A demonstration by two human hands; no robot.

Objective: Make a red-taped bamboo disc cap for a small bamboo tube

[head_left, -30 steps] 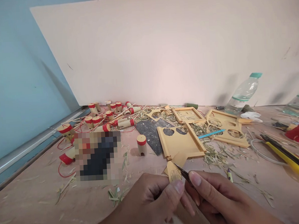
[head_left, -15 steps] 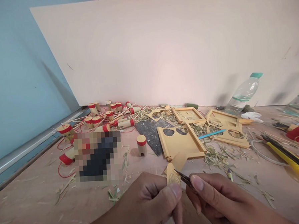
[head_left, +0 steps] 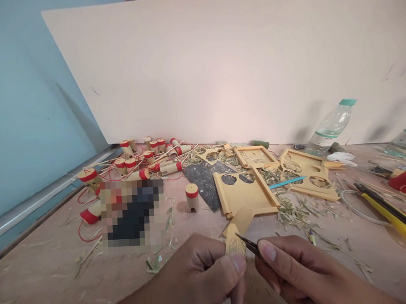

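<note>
Between the thumb and fingers of my left hand (head_left: 214,271) is a small piece of yellow card (head_left: 233,242) with dark curved lines drawn on it. Its pale upper part sticks out towards the back of the table. My right hand (head_left: 290,267) pinches a slim dark pointed tool (head_left: 250,245); its kind is hard to make out. The tool's tip meets the card, or lies just over it, above the drawn lines. Beyond my hands stands a short bamboo tube (head_left: 192,202) with a red band. A yellow card tray (head_left: 246,195) with two cut-out holes lies behind the card piece.
Red-banded bamboo tubes with sticks and red cord (head_left: 136,174) crowd the back left, behind a pixelated patch. A dark slab (head_left: 204,183), other cut card trays (head_left: 314,189), a blue strip (head_left: 288,182) and shavings lie mid-table. A yellow cutter (head_left: 393,217) and tilted water bottle (head_left: 333,127) are right.
Very little differs. The card piece and my left hand have shifted slightly, and the tool's tip sits a little lower and further left on the card.
</note>
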